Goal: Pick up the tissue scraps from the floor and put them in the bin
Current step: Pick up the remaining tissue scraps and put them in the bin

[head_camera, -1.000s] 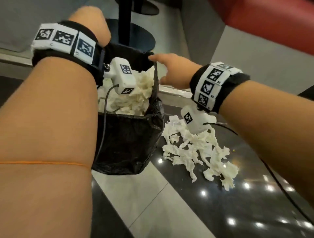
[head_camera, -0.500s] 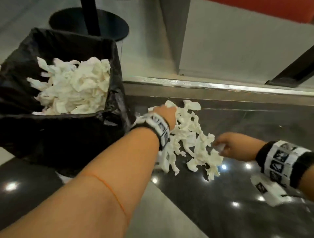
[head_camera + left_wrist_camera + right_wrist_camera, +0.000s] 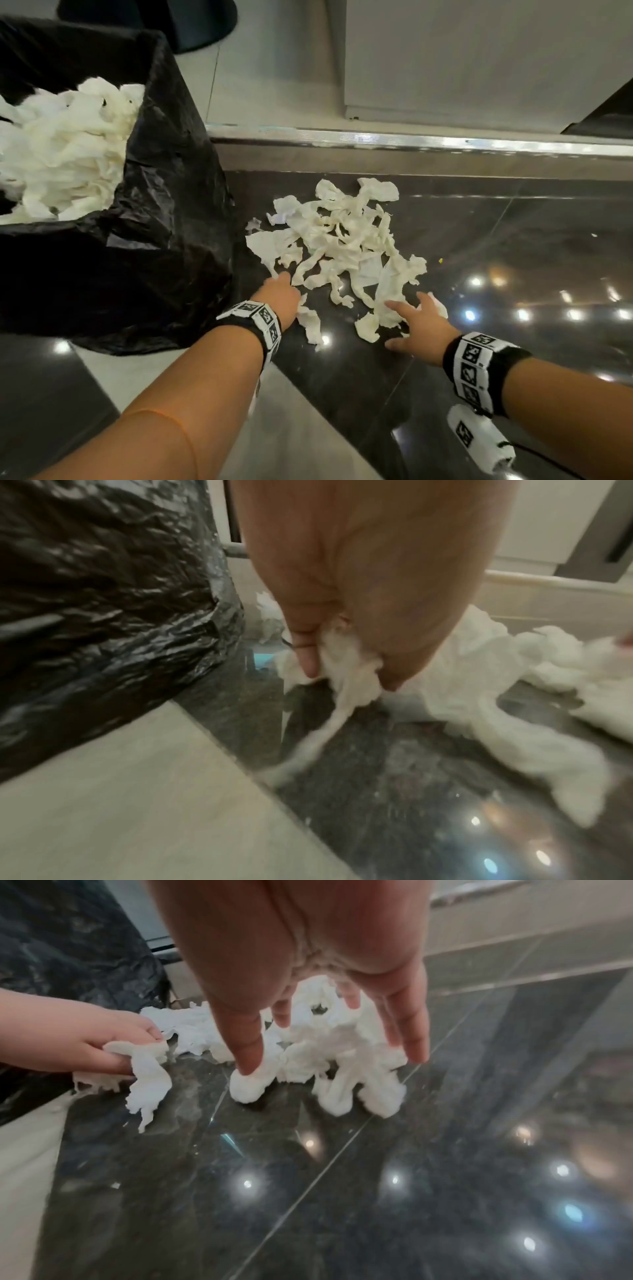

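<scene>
Bin (image 3: 161,260): left of the head view, lined with a black bag, already holding a heap of tissue; it stands just beside the loose pile, likely so each handful has a short trip.
Left hand (image 3: 281,294): lower centre of the head view, at the pile's near-left edge beside the bin. Its fingers (image 3: 306,653) are curled and pinching a twisted strip of tissue, the tail trailing to the floor.
Tissue scraps (image 3: 342,246): centre of the head view, a tangled white pile on the dark glossy floor (image 3: 513,342), between the two hands.
Right hand (image 3: 423,325): right of the pile, at its near edge. Its fingers (image 3: 413,1031) are spread and nearly straight, tips touching or just over the scraps, gripping nothing yet; it looks poised to rake the pile together.
</scene>
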